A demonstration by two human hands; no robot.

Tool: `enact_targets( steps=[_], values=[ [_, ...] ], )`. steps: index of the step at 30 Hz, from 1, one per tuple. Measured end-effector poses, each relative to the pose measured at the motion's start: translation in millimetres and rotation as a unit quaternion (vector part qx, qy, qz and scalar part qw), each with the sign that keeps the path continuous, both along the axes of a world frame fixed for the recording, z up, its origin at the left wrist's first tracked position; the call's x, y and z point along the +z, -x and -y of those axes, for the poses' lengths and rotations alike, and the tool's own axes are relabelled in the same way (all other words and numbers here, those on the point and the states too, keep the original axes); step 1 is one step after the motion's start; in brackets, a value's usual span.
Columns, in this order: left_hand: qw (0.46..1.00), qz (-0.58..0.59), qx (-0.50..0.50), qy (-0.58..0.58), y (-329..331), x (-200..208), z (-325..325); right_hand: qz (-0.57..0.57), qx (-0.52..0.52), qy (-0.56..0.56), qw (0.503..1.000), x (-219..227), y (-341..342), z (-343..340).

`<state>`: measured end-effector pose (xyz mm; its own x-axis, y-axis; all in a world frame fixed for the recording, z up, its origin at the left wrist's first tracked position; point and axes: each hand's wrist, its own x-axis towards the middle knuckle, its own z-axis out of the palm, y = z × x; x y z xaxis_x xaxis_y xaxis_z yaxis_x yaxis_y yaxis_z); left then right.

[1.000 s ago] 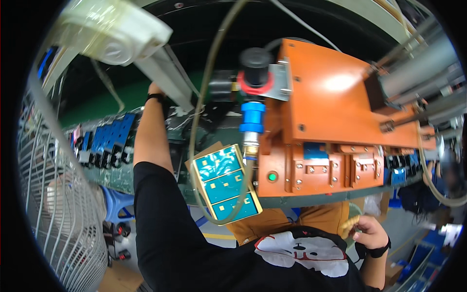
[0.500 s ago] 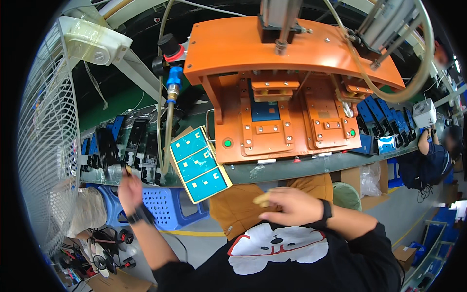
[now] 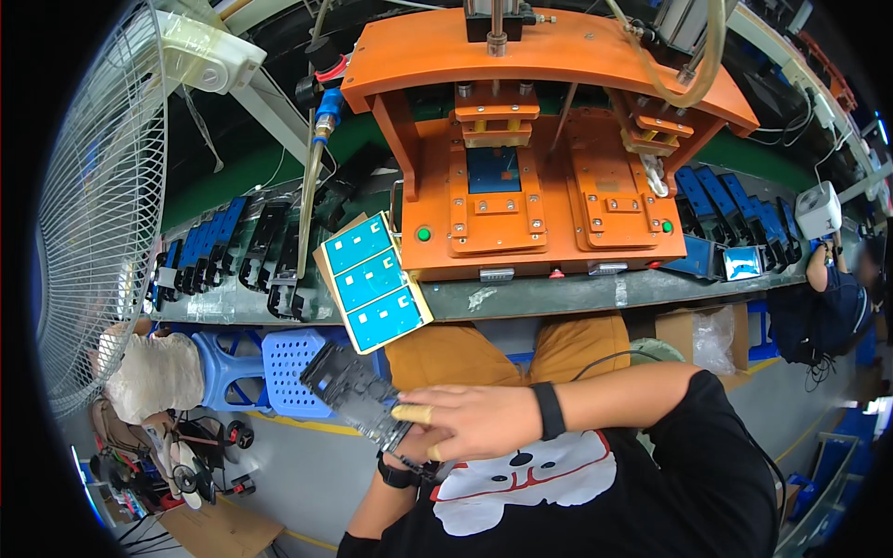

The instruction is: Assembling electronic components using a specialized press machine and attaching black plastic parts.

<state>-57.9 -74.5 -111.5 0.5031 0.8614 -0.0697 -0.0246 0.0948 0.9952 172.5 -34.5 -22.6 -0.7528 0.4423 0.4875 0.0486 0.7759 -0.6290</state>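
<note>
A black plastic housing (image 3: 352,395) with a ribbed, detailed inner side is held tilted in front of my lap. My left hand (image 3: 424,441) grips its near end, its fingers mostly hidden behind my other hand. Over that same end lies my right hand (image 3: 484,420), fingers stretched out and apart. Its fingertips, in yellowish finger covers, reach the housing's edge. Just beyond the housing, a yellow-edged board with teal panels (image 3: 374,279) leans over the table's front edge.
An orange two-station press (image 3: 437,251) stands on the green table (image 3: 549,296), a blue plate (image 3: 493,170) in its left station. Black and blue housings (image 3: 209,244) line up at left, more (image 3: 730,209) at right. A fan cage (image 3: 102,214) and blue stools (image 3: 288,372) stand left.
My left hand has brought the black housing from the left row to my lap. My right hand has moved left to meet it. The view has shifted slightly.
</note>
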Motion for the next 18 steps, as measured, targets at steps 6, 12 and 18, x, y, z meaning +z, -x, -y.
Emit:
enact_targets(
  steps=[6, 12, 18],
  values=[
    [0.978, 0.075, -0.111, 0.161, -49, 9, -71, 0.146, -0.220, -0.053, 0.963, 77, -94, 2],
    [0.994, 0.012, -0.101, 0.042, -52, 8, -101, 0.231, -0.402, -0.141, 0.875, 79, -128, -70],
    [0.990, -0.017, -0.084, -0.112, -54, 53, -135, 0.251, -0.390, -0.159, 0.872, 61, -132, -131]
  ],
)
